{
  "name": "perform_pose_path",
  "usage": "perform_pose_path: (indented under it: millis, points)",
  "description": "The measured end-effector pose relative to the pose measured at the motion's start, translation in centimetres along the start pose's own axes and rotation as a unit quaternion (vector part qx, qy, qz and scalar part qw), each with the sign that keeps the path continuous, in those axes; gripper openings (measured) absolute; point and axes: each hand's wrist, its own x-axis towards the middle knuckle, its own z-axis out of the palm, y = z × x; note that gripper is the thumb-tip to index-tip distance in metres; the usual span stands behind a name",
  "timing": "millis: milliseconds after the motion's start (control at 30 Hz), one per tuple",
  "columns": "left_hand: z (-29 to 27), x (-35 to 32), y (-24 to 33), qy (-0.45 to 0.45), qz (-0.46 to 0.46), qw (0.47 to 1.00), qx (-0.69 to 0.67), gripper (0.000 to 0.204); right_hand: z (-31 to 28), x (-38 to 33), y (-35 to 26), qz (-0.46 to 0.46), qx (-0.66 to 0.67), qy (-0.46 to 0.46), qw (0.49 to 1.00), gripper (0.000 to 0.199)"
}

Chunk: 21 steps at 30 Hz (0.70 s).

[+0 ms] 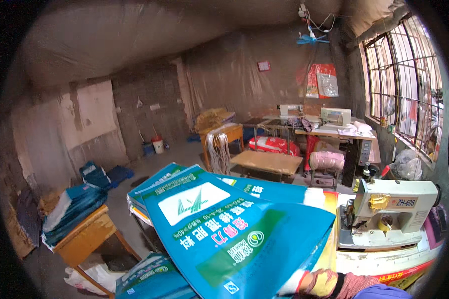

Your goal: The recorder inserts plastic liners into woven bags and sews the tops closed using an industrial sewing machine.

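At the worktop's near edge, a gloved right hand [329, 283] comes in from the bottom of the view, its fingers closed on the near right corner of a large blue woven sack [234, 229]; the glove is yellow and red, with a purple sleeve behind it; the sack bears a white panel and green band, lies flat and tilted across a stack of similar blue sacks [157, 187], and spreads from the hand toward the far left; the left hand is out of sight. Just beside the sack, at the worktop's right end, stands a cream sewing machine [396, 209] on a scuffed white base; past the worktop's left edge a wooden bench [85, 236] carries a pile of folded blue sacks [72, 209]; more sacks [152, 279] lie below at the near left; farther back stand a low wooden table [267, 162] and two more sewing machines [334, 117] under a barred window [401, 84].
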Motion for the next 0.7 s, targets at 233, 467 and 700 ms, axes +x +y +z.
perform_pose_path:
  millis: [233,467,700]
  points:
    - [-0.6,1.8,-2.1,-0.040,0.005,0.999,0.016,0.031,-0.1,-1.9,-4.9,0.069,0.299,-0.020,0.952,0.023]
    - [-1.0,-1.1,6.9,0.012,-0.033,0.981,0.191,0.026,1.2,-2.2,-1.5,-0.200,0.063,0.127,0.969,0.019]
    - [-3.2,-2.2,3.8,0.011,0.065,0.997,-0.030,0.028,-9.8,-8.1,10.1,0.060,0.156,0.425,0.889,0.040]
